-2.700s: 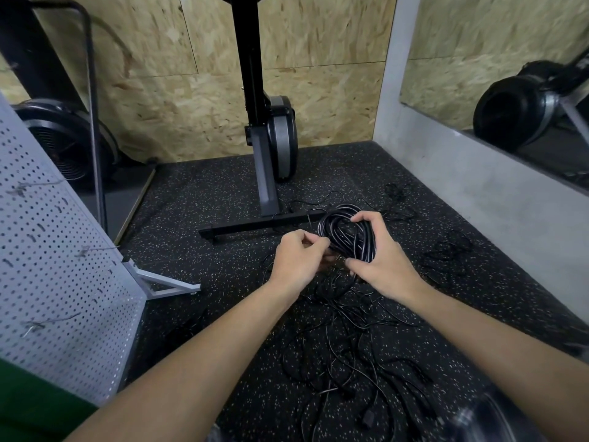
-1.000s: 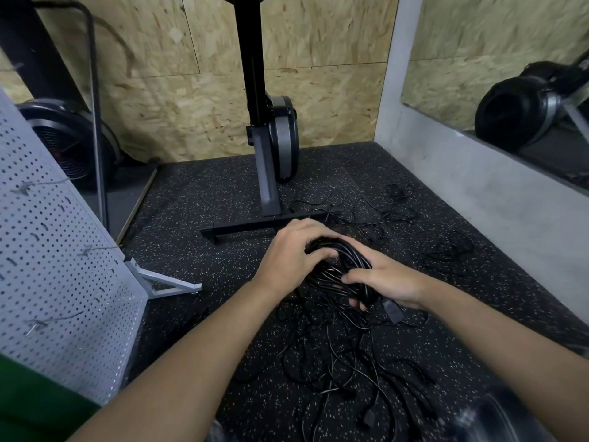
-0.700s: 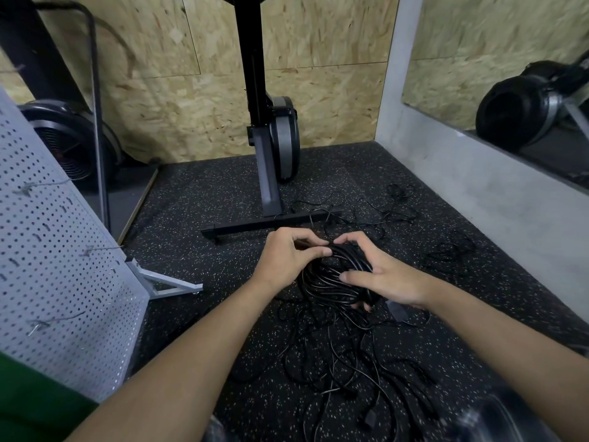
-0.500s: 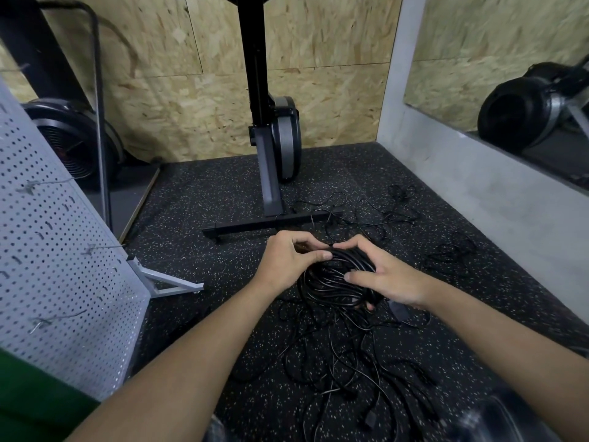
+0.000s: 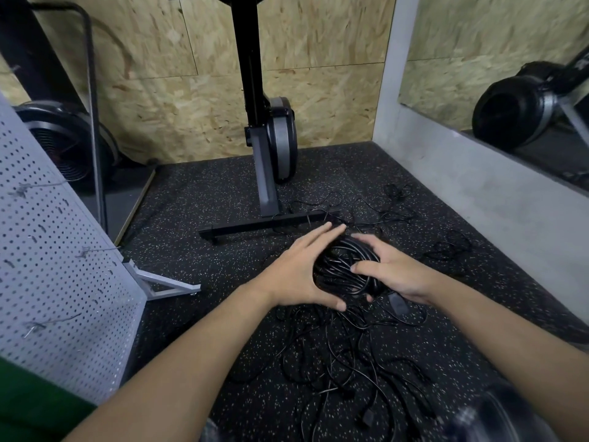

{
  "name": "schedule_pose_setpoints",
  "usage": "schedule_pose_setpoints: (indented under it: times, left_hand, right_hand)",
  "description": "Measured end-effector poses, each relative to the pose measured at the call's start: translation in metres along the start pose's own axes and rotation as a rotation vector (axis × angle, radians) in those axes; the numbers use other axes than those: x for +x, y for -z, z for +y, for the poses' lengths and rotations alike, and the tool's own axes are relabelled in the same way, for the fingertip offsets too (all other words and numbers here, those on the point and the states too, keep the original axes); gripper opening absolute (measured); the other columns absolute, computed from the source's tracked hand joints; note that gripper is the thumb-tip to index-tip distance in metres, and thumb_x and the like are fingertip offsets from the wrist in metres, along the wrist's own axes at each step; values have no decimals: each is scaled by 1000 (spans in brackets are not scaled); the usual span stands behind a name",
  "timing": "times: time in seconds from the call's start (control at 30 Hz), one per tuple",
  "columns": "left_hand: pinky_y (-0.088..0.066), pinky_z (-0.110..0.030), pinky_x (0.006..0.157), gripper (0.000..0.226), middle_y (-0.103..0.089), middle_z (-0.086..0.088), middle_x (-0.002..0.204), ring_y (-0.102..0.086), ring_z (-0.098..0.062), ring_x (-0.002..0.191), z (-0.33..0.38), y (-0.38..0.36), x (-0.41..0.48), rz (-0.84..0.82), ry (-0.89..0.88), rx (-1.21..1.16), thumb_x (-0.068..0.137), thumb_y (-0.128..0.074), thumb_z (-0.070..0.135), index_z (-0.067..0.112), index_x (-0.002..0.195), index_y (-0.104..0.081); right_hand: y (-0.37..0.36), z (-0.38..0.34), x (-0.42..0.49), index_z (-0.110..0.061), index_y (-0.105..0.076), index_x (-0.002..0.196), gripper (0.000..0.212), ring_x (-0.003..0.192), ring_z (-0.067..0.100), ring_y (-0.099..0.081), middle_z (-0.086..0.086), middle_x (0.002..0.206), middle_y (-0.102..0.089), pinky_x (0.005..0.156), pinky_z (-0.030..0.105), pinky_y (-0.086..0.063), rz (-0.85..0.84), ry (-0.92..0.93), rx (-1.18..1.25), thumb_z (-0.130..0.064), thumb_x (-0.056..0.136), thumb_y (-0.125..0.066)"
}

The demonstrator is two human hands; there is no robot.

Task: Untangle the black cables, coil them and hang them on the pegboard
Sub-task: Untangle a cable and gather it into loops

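We look down at the corner of a gym floor. Nearest, bottom left, is a patch of green cloth [image 5: 28, 406], w/ two bare forearms reaching forward past it. Btwn & beneath the forearms a loose tangle of thin black cables [image 5: 344, 355] sprawls over the black rubber floor w/ pale speckles [image 5: 207, 199]. A small black plug [image 5: 367, 419] lies at the tangle's near edge.

Just beyond, both hands meet on a coiled bundle of black cable [image 5: 342, 269] at the tangle's far edge. We cannot tell if the coil rests on the floor.

- The left hand [image 5: 296, 272] lies flat against the coil's left side, fingers straight, thumb stretched along its near edge.
- The right hand [image 5: 395, 274] grips the coil's right side, thumb across the top strands & fingers curled round it.
- A black block-shaped plug [image 5: 398, 305] sits just below the right palm.

To the left a white perforated metal pegboard [image 5: 54, 282] stands tilted on a grey angle-frame foot [image 5: 165, 285], w/ thin wire hooks [image 5: 95, 249] sticking out of it.

Farther back, more stray black cable strands [image 5: 392, 212] trail near the base bar of a black upright exercise machine [image 5: 267, 138].

In the bg is a chipboard wall [image 5: 318, 84]. A grey wall [image 5: 478, 193] runs along the right w/ a mirror [image 5: 478, 59] above it. A black fan wheel [image 5: 63, 138] sits far left.
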State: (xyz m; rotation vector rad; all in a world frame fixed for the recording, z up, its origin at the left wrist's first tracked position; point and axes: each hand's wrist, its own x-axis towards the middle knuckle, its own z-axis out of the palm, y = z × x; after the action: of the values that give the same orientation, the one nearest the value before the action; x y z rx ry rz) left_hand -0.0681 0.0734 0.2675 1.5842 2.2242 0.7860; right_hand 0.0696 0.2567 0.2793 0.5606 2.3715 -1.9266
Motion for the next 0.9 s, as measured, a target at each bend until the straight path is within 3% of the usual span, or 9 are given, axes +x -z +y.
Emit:
schedule_pose_setpoints:
  times: [0.07, 0.13, 0.27, 0.33, 0.47, 0.6, 0.7, 0.77, 0.9]
  left_hand:
    - [-20, -47, 128, 133, -4, 23, 171, -7, -7, 158, -2, -5, 3, -3, -26, 116, 65, -94, 54, 50, 162, -3]
    - [-26, -48, 126, 131, -12, 18, 171, -12, -7, 157, -6, -5, 4, 21, -27, 149, 68, -93, 47, 43, 164, -4]
    - [-41, -43, 116, 118, -37, 12, 159, -41, -13, 143, -9, -5, 4, 23, -16, 169, 68, -91, 36, 35, 162, -18]
    - [-45, -43, 110, 108, -48, 9, 148, -51, -17, 133, -10, -7, 5, 8, -5, 155, 66, -91, 33, 33, 155, -30]
    - [-49, -41, 99, 91, -59, 10, 129, -56, -18, 117, -12, -4, 7, 37, -37, 180, 63, -88, 37, 32, 142, -42]
    - [-50, -37, 90, 80, -63, 9, 114, -58, -18, 105, -12, -3, 9, 6, -25, 190, 64, -88, 34, 27, 133, -49]
    - [-55, -43, 88, 71, -60, 6, 107, -59, -17, 102, -15, -4, 11, 12, 0, 155, 64, -86, 35, 29, 123, -48]
    - [-54, -43, 88, 65, -57, 6, 103, -57, -16, 102, -17, -5, 11, 18, 11, 152, 65, -85, 35, 30, 117, -47]
    - [-55, -43, 89, 57, -53, 10, 104, -56, -15, 102, -15, -6, 10, 42, 26, 149, 70, -83, 36, 37, 113, -46]
  right_hand:
    - [-3, -2, -1, -18, -35, 152, 61, 75, 26, -76, 14, 119, -67, 57, 36, -58, -43, -10, -70, -9, 99, -64]
    - [-6, -6, -4, -14, -38, 148, 55, 70, 20, -74, 16, 118, -67, 58, 35, -59, -82, -2, -113, -7, 100, -63]
    - [-8, -10, -11, -18, -43, 143, 51, 94, 36, -76, 19, 122, -67, 71, 45, -64, -190, 18, -156, -4, 99, -63]
    - [-7, -12, -14, -19, -39, 145, 54, 97, 38, -75, 20, 120, -68, 74, 46, -63, -224, 3, -178, -3, 99, -64]
    - [-6, -20, -18, -23, -31, 145, 60, 94, 35, -76, 23, 115, -69, 73, 42, -63, -229, -14, -185, -2, 99, -64]
    - [-4, -21, -18, -29, -31, 143, 65, 97, 39, -76, 25, 120, -67, 82, 54, -62, -241, -10, -188, -3, 97, -68]
    - [-2, -20, -18, -31, -30, 145, 70, 96, 38, -76, 23, 120, -68, 77, 45, -63, -246, -2, -178, -2, 95, -71]
    - [-2, -19, -18, -32, -30, 146, 74, 97, 31, -77, 16, 119, -71, 78, 38, -63, -231, 19, -226, -6, 93, -75]
    - [-1, -19, -14, -35, -38, 146, 83, 110, 1, -67, -11, 125, -67, 103, 32, -53, -150, 100, -511, -28, 81, -89]
